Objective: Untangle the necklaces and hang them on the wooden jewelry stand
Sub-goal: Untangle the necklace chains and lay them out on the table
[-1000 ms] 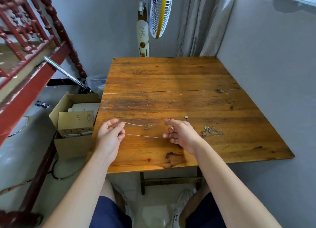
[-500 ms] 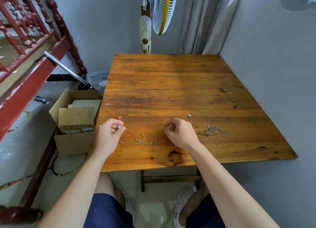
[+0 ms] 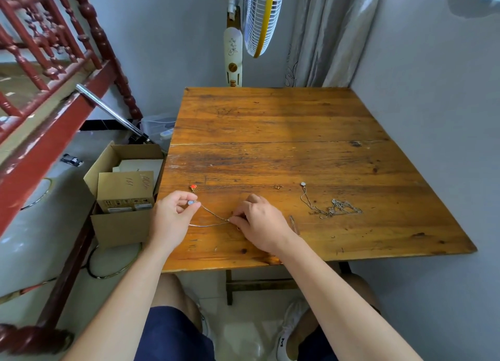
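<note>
Left fingers pinch pale pendant. Right fingers pinch same silver chain, low over surface. Risk: my hard pull tightens any kink or snaps link. Tangled pile lies well apart, rightward. Jewelry stand not in view.

Shows a worn wooden table pushed into a grey-walled corner. Behind the table's far edge, shows a standing fan with a white cage and a pale curtain. Left of the table, shows an open cardboard box on the floor, a clear plastic tub, a chrome tube and a red carved railing.
</note>
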The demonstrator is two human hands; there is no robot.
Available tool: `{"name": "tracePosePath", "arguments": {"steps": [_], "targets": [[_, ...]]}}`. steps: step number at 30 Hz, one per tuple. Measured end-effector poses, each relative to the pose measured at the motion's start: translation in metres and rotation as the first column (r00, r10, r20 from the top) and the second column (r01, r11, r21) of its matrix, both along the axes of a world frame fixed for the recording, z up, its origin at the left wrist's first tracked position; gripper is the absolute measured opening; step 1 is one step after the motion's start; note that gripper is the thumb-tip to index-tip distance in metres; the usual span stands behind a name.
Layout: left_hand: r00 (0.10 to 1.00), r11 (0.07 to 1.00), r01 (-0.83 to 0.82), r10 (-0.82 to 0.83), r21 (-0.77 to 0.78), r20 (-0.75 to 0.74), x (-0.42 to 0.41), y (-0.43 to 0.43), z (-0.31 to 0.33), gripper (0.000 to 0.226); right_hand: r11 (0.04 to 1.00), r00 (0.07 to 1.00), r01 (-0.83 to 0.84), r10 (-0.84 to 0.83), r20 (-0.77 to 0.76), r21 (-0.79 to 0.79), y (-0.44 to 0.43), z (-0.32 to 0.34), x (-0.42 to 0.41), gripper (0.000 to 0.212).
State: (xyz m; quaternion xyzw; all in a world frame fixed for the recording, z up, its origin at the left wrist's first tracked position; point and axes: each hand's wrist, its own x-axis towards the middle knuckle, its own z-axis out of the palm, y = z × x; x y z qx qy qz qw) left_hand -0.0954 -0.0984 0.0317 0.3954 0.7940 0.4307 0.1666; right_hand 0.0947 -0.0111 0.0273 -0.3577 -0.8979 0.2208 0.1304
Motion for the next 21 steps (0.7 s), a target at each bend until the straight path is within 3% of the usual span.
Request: {"name": "tracePosePath", "arguments": {"steps": [5, 9, 15, 21], "targets": [[1.000, 1.000, -0.012, 0.012, -0.010, -0.010, -0.004, -0.003, 0.002, 0.005, 0.965, 0.967, 0.233, -0.243, -0.080, -0.120, 0.015, -0.001, 0.014, 0.033], [1.000, 1.000, 0.001, -0.001, -0.020, 0.015, -0.005, -0.004, 0.001, 0.005, 0.929, 0.926, 0.367, -0.370, -0.070, -0.045, 0.029, -0.005, 0.033, 0.030], [0.999, 0.997, -0.049, 0.048, -0.055, -0.021, -0.008, 0.003, 0.004, 0.004, 0.888, 0.883, 0.459, -0.459, -0.100, -0.023, 0.035, -0.007, 0.043, 0.027], [0.980, 0.979, -0.139, 0.114, -0.151, -0.162, -0.008, 0.005, 0.002, 0.010, 0.910, 0.913, 0.407, -0.404, -0.049, 0.078, 0.035, -0.016, 0.039, 0.026]]}}
